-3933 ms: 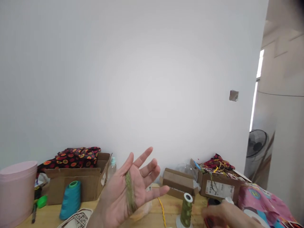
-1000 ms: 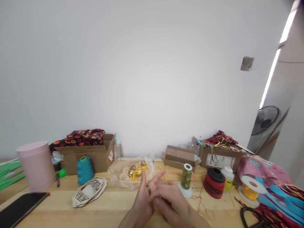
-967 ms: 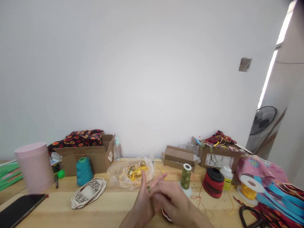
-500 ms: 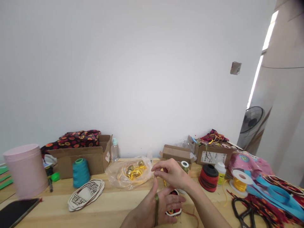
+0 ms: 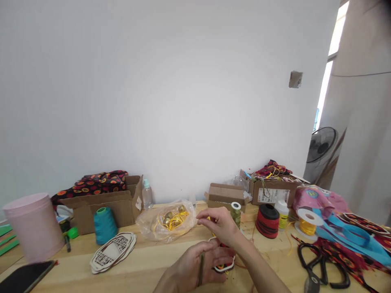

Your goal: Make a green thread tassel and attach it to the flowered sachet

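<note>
— What are your hands doing?

— My left hand [image 5: 195, 268] has olive thread [image 5: 200, 268] wound round it, its fingers curled on a small patterned piece [image 5: 224, 266] near the worktop's [image 5: 146, 268] front edge. My right hand [image 5: 221, 226] hovers just above, fingers pinched together; on what, I can't tell.

— And the containers?

— The clear bag [image 5: 166, 221] holds gold bells with yellow cord. The left cardboard box [image 5: 100, 207] carries patterned cloth.

We are looking at a craft workroom. Across the lower frame, a wooden table [image 5: 143, 268] carries thread cones [image 5: 103, 225], scissors [image 5: 324, 270] and cardboard boxes [image 5: 104, 205] of printed fabric [image 5: 91, 185].
</note>
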The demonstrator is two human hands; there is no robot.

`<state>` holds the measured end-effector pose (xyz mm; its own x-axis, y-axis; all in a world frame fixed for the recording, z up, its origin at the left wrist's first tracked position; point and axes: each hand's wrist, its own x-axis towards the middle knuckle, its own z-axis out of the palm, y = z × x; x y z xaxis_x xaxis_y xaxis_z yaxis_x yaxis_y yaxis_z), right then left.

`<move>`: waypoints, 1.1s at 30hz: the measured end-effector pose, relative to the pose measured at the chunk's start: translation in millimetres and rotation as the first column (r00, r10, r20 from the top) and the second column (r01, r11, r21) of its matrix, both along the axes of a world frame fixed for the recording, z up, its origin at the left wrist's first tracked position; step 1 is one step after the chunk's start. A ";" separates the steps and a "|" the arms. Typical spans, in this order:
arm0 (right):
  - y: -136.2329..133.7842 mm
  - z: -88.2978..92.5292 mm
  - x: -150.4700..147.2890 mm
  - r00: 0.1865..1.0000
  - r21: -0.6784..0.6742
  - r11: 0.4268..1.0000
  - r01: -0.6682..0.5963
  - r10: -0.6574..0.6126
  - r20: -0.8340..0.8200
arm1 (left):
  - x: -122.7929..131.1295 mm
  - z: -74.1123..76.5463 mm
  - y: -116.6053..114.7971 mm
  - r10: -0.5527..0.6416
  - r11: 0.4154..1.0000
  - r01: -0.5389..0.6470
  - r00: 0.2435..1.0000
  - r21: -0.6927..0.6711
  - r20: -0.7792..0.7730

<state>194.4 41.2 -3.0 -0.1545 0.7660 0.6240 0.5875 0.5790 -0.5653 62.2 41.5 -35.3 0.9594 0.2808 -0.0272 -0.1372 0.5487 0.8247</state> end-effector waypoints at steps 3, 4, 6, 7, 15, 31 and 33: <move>4.7 -17.0 9.6 1.000 -0.009 1.000 0.023 -0.023 0.015 | -9.3 8.7 2.0 -0.052 0.995 0.061 0.991 0.074 -0.125; 5.7 -22.5 12.8 0.999 -0.013 1.000 0.029 -0.028 0.022 | -13.5 10.6 4.0 -0.071 0.992 0.089 0.982 0.095 -0.177; 7.0 -31.3 18.4 0.999 -0.014 0.999 0.042 -0.041 0.035 | -22.8 13.7 9.1 -0.094 0.985 0.128 0.962 0.119 -0.256; 7.5 -34.3 20.6 0.998 -0.010 0.999 0.052 -0.052 0.040 | -27.7 15.4 11.7 -0.102 0.983 0.140 0.955 0.122 -0.279; 5.2 -43.0 9.1 0.980 0.089 0.988 0.125 -0.136 0.142 | -46.8 21.9 15.3 -0.162 0.986 0.155 0.972 0.054 0.173; -23.0 -36.0 -29.1 0.878 0.185 0.976 -0.111 0.010 0.478 | -46.4 -15.1 64.6 0.460 0.885 -0.311 0.692 -0.347 0.555; -25.6 -32.1 -29.9 0.891 0.226 0.965 -0.130 0.014 0.454 | -41.5 -18.1 63.2 0.552 0.830 -0.408 0.695 -0.380 0.461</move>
<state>164.5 15.6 -35.1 -0.5091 0.5750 0.6404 0.6943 0.7141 -0.0893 20.7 104.8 -53.5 0.5680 0.7610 0.3134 -0.8076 0.4422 0.3901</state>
